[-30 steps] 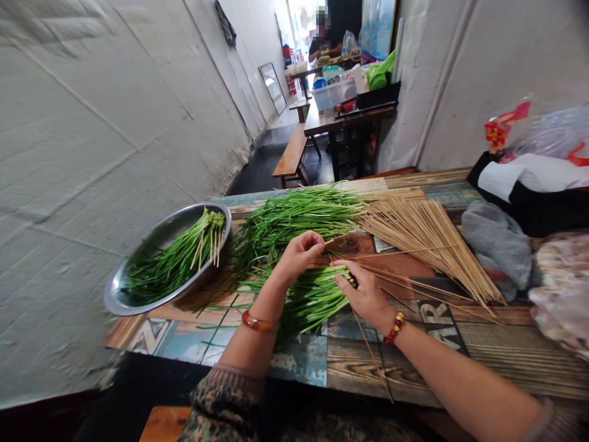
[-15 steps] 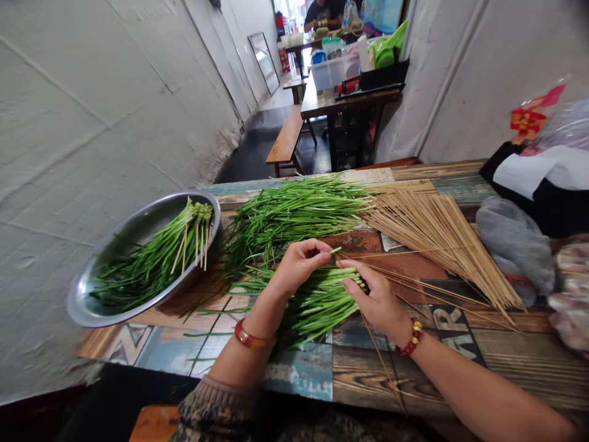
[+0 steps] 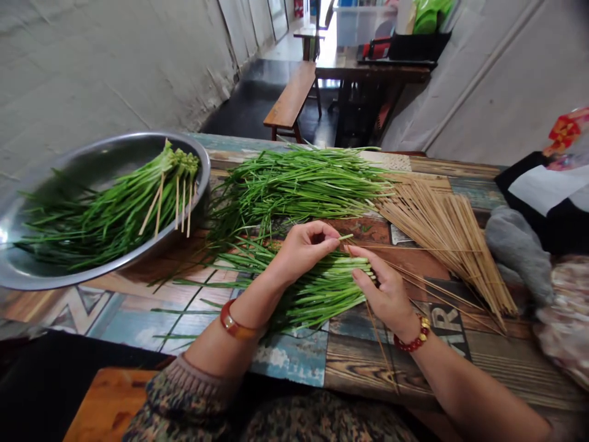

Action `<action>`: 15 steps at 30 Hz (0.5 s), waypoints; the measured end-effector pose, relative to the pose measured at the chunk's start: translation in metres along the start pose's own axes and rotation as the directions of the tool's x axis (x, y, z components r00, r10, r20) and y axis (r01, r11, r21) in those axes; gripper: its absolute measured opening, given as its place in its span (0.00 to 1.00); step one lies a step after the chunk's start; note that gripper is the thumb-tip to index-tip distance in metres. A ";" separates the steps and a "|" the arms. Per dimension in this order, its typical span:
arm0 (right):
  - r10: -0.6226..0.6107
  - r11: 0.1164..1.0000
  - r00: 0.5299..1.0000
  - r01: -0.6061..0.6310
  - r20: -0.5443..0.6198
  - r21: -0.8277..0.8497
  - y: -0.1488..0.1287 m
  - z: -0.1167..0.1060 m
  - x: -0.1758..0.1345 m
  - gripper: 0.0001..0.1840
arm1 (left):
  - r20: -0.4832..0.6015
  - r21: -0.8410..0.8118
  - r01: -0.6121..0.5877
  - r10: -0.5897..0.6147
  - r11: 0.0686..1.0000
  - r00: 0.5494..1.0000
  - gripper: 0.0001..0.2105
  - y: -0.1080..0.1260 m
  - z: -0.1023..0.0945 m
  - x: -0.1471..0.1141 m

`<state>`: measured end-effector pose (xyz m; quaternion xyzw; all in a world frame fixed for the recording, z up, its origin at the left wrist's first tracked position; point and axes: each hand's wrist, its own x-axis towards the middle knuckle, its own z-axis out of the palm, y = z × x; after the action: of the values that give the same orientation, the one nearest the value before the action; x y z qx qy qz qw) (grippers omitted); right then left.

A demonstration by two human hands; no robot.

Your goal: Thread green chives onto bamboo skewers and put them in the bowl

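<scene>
My left hand (image 3: 309, 248) is closed in a pinch on a single chive (image 3: 346, 237), whose pale end sticks out towards the right. Close beside it, my right hand (image 3: 381, 288) curls round the pale ends of a row of chives (image 3: 322, 291). A thin bamboo skewer (image 3: 381, 344) runs out below that hand towards the table's front edge. Its brown upper end seems to show between my two hands, and my fingers partly hide where it meets the stems. Behind my hands lies a larger heap of loose chives (image 3: 299, 184).
A steel basin (image 3: 202, 178) at the left holds skewered chives (image 3: 115, 202). Bamboo skewers (image 3: 442, 227) lie fanned out at the right, near a grey plastic bag (image 3: 518, 245) and a bag of garlic-like bulbs (image 3: 564, 313). Beyond the table (image 3: 294, 365) stands a wooden bench (image 3: 294, 95).
The view has tilted down and the basin appears larger. My left hand still pinches the chive, which now shows slightly more of its pale end. My right hand stays by the row.
</scene>
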<state>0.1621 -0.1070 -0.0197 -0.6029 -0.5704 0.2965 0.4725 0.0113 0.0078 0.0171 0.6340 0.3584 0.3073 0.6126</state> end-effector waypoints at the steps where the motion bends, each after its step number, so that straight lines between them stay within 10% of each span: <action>1: -0.003 1.000 1.000 0.003 0.000 -0.005 0.000 0.000 0.000 0.18 | 0.000 -0.005 -0.003 0.003 1.000 1.000 0.07 0.000 0.000 0.000; 15: -0.028 1.000 0.999 0.028 0.018 -0.015 0.001 0.000 0.000 0.19 | 0.009 -0.015 -0.022 0.022 1.000 1.000 0.07 -0.002 0.004 -0.001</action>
<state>0.1628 -0.1066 -0.0208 -0.5958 -0.5850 0.2910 0.4670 0.0140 0.0052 0.0147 0.6349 0.3462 0.3138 0.6153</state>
